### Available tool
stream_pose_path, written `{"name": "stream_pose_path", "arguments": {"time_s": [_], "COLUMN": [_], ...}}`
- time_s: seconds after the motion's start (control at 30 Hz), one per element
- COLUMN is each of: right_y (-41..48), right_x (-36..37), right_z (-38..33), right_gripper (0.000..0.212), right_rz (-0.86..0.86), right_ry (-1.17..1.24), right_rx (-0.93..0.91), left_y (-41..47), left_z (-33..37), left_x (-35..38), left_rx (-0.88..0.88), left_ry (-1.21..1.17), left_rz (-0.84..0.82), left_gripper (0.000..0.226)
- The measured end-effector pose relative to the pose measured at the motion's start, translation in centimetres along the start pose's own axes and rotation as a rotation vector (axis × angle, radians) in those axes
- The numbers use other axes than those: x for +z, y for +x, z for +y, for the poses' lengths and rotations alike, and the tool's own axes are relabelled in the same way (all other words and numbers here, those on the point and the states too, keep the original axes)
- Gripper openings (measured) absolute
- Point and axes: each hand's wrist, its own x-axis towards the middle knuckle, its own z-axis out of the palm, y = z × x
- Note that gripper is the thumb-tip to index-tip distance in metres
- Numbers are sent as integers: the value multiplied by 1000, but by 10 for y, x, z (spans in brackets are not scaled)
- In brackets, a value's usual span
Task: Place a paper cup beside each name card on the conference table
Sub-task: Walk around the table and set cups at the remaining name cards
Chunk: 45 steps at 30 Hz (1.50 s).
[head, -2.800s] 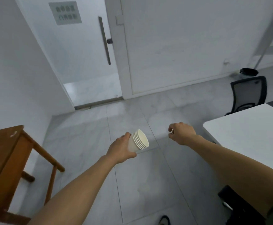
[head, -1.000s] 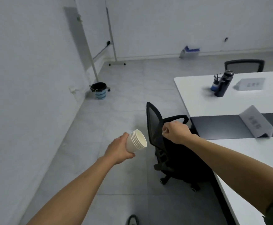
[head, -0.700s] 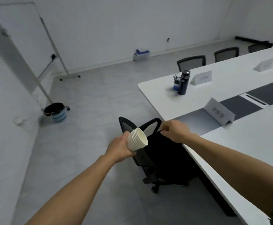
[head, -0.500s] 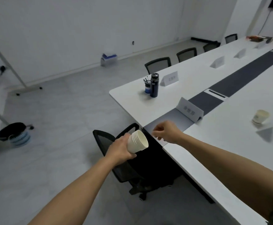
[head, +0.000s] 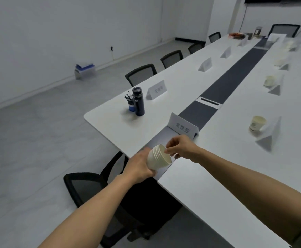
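Note:
My left hand (head: 139,167) grips a stack of nested white paper cups (head: 157,159), held tilted over the head end of the long white conference table (head: 199,190). My right hand (head: 180,146) pinches the rim of the top cup in that stack. Just beyond my hands a white name card (head: 182,127) stands on the dark centre strip with no cup beside it. Further name cards (head: 157,89) line the left side. Along the right side, paper cups (head: 257,123) stand next to name cards (head: 269,135).
A dark blue bottle (head: 138,101) and a blue pen holder (head: 130,104) stand near the table's left corner. A black office chair (head: 92,192) is tucked at the head end below my arms. More chairs (head: 140,74) line the left side. Open grey floor lies to the left.
I have turned from the door to face the table and stepped up to its head end. My right hand has moved from hanging free onto the rim of the top cup.

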Motion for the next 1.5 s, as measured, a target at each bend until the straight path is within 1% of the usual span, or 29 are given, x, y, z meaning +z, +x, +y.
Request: {"name": "stream_pose_path", "arguments": {"time_s": [0.13,0.37,0.5,0.6,0.73,0.9,0.93,1.03,1.13,1.27,1.33,1.47,1.5], "right_y": [21,51,70,81,94,136,158,190,238,285,298,318,320], "right_x": [-15,-36,-48,-59,-87,-159,-178,-203,-221,-220,-217,-209,-206], "right_z": [10,4,-6,-2,1,0,4,21,57,110,130,156,160], "right_gripper": [8,4,6,3,5,6,6,8,11,15,15,5,5], "right_rz": [2,11,53,100,168,390,434,575,632,659,667,653,644], "right_ry": [41,34,14,56,80,193,192,180,188,226,247,276,278], "right_rx": [56,51,51,73,130,179,210,252,367,522,569,628,642], "left_y": [32,83,115,136,160,192,208,215,240,259,260,263,264], "left_z": [3,-3,-10,-16,-21,-20,-19,-15,-12,-21,-25,-34,-36], "left_x": [-2,-10,-18,-19,-12,-5,0,6,24,48,55,70,72], "left_rx": [21,79,126,127,108,62,36,22,-17,-84,-113,-175,-186], "left_ry": [15,-45,-64,-54,-65,-73,-73,-66,-61,-67,-61,-40,-37], "left_rz": [-60,-105,-122,-132,-153,-159,-161,-185,-212,-254,-280,-319,-326], "left_gripper": [57,59,55,55,57,58,58,59,60,63,64,64,64]}}
